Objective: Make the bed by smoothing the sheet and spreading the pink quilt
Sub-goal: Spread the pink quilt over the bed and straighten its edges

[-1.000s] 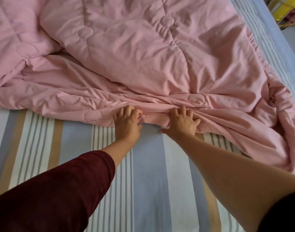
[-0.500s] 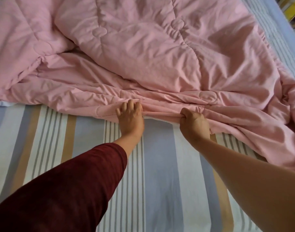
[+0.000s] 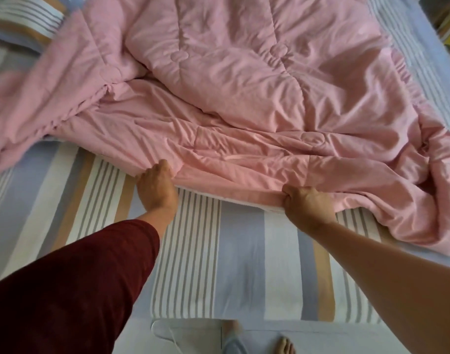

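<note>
both hands grip the near edge of the pink quilt [image 3: 244, 98]: left hand [image 3: 156, 190] fingers curl under it, right hand [image 3: 308, 205] bunches it in a fist, above the striped sheet [image 3: 239, 264].

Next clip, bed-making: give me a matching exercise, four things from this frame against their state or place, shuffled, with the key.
Things
1. pink quilt
2. striped sheet
3. left hand
4. right hand

States
A. lies flat and uncovered, nearest the person
B. grips the quilt's near edge; its forearm is bare
C. lies bunched and wrinkled, farther from the person
D. grips the quilt's near edge; its arm is in a dark red sleeve

Pairs: 1-C, 2-A, 3-D, 4-B
</note>
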Motion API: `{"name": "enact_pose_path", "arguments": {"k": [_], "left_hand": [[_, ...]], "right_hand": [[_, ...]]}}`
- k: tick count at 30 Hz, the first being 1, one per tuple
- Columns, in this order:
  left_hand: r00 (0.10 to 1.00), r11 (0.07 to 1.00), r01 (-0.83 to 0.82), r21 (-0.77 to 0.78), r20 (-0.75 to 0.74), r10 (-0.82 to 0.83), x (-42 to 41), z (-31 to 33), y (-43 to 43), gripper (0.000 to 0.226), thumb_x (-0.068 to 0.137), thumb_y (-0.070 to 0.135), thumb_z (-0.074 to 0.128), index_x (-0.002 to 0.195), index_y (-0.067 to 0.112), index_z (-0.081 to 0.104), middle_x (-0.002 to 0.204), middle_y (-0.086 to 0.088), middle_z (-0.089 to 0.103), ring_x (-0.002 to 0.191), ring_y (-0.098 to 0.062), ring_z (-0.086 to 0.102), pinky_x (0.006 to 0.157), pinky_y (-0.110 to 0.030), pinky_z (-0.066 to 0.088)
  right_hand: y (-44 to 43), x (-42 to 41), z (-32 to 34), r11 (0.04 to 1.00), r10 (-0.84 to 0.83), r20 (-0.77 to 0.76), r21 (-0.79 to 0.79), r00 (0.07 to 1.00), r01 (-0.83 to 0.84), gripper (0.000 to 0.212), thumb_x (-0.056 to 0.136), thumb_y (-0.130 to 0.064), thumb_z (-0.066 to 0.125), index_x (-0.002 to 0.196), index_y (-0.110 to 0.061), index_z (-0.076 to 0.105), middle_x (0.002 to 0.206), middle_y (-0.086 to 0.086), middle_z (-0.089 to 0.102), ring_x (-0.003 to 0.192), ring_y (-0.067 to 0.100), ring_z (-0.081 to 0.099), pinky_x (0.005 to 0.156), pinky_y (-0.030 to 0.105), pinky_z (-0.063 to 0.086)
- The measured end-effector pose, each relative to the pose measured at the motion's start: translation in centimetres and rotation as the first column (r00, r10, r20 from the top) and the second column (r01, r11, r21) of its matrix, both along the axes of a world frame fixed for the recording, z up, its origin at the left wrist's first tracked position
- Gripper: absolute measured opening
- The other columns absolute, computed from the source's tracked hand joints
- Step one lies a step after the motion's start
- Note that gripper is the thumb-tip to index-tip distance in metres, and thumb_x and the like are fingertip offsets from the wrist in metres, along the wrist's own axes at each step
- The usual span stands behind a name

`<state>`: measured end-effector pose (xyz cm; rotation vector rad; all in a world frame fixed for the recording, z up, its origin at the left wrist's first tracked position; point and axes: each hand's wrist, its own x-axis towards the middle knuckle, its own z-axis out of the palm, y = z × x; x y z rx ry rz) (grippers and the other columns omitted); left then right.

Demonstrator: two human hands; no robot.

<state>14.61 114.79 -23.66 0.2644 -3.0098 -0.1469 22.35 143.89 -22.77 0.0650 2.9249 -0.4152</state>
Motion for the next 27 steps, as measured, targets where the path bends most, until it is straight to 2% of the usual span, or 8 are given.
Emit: {"name": "enact_pose_path", "arguments": {"k": [4, 7, 9, 13, 18, 23, 25, 27], "left_hand": [[0.943, 0.973, 0.12, -0.199, 0.33, -0.049, 4.9, 2.0, -0.4, 0.026, 0.086, -0.002, 0.046, 0.102, 0.007, 0.065, 0.101, -0.016, 0.069, 0.095, -0.034, 0.062, 0.083, -0.035, 0.043], [0.787, 0.952, 0.185, -0.243, 0.616, 0.004, 8.7, 1.9, -0.4, 0.027, 0.091, 0.009, 0.046, 0.113, 0.01, 0.061, 0.115, -0.011, 0.064, 0.107, -0.031, 0.06, 0.086, -0.032, 0.045], [0.69, 0.951, 0.201, -0.234, 0.723, 0.032, 10.8, 1.0, -0.5, 0.028, 0.092, 0.01, 0.044, 0.117, 0.011, 0.059, 0.12, -0.009, 0.062, 0.11, -0.029, 0.06, 0.087, -0.033, 0.046], [0.585, 0.935, 0.269, -0.231, 0.81, 0.032, 13.8, -0.4, -1.3, 0.033, 0.094, 0.007, 0.037, 0.121, 0.012, 0.055, 0.123, -0.008, 0.058, 0.113, -0.028, 0.057, 0.091, -0.035, 0.045], [0.452, 0.926, 0.338, -0.17, 0.892, -0.001, 15.1, -0.6, -2.8, 0.032, 0.09, 0.004, 0.039, 0.117, 0.009, 0.055, 0.116, -0.009, 0.059, 0.106, -0.028, 0.059, 0.088, -0.034, 0.049], [0.308, 0.887, 0.444, -0.13, 0.951, -0.014, 16.8, 0.1, -3.6, 0.029, 0.088, 0.003, 0.047, 0.114, 0.003, 0.06, 0.114, -0.011, 0.062, 0.104, -0.026, 0.062, 0.086, -0.032, 0.05], [0.199, 0.892, 0.44, -0.105, 0.98, 0.017, 17.1, 0.5, -3.5, 0.027, 0.087, 0.007, 0.057, 0.112, 0.004, 0.065, 0.102, -0.007, 0.065, 0.092, -0.02, 0.064, 0.074, -0.026, 0.05], [0.026, 0.918, 0.387, -0.088, 0.996, 0.084, 16.6, 1.4, -2.6, 0.033, 0.08, 0.008, 0.071, 0.113, 0.004, 0.068, 0.095, -0.005, 0.064, 0.072, -0.015, 0.059, 0.054, -0.015, 0.047]], "right_hand": [[0.1, 3.7, -0.6, 0.996, 0.084, 0.183, -0.058, 0.98, -0.075, 0.017, 0.095, -0.029, 0.042, 0.103, -0.022, 0.055, 0.099, 0.012, 0.066, 0.09, 0.035, 0.062, 0.066, 0.034, 0.044], [0.4, 7.0, -1.2, 0.976, 0.208, 0.402, -0.138, 0.892, -0.166, 0.035, 0.086, -0.02, 0.045, 0.114, -0.035, 0.059, 0.107, 0.003, 0.065, 0.097, 0.029, 0.062, 0.077, 0.034, 0.05], [0.3, 8.8, -2.0, 0.959, 0.283, 0.513, -0.147, 0.81, -0.242, 0.041, 0.081, -0.019, 0.049, 0.116, -0.037, 0.062, 0.105, -0.002, 0.064, 0.101, 0.025, 0.061, 0.085, 0.032, 0.049], [-1.1, 10.2, -2.9, 0.915, 0.393, 0.622, -0.196, 0.677, -0.352, 0.021, 0.081, -0.024, 0.061, 0.097, -0.037, 0.068, 0.1, -0.012, 0.062, 0.101, 0.016, 0.059, 0.092, 0.03, 0.048], [-2.2, 11.1, -2.8, 0.888, 0.449, 0.703, -0.279, 0.551, -0.366, 0.024, 0.078, -0.014, 0.062, 0.068, -0.036, 0.059, 0.079, -0.016, 0.059, 0.087, 0.015, 0.061, 0.078, 0.028, 0.054], [-3.4, 12.8, -2.9, 0.896, 0.418, 0.774, -0.267, 0.475, -0.354, 0.018, 0.063, -0.014, 0.067, 0.075, -0.027, 0.068, 0.089, 0.004, 0.072, 0.078, 0.019, 0.066, 0.067, 0.028, 0.053], [-3.9, 13.3, -2.6, 0.898, 0.418, 0.797, -0.29, 0.435, -0.33, 0.015, 0.066, -0.016, 0.073, 0.078, -0.025, 0.07, 0.086, 0.002, 0.072, 0.078, 0.016, 0.064, 0.07, 0.027, 0.052], [-4.3, 13.7, -2.2, 0.917, 0.394, 0.835, -0.326, 0.385, -0.231, 0.014, 0.073, -0.02, 0.077, 0.086, -0.025, 0.073, 0.074, -0.002, 0.069, 0.069, 0.012, 0.062, 0.067, 0.021, 0.052]]}}
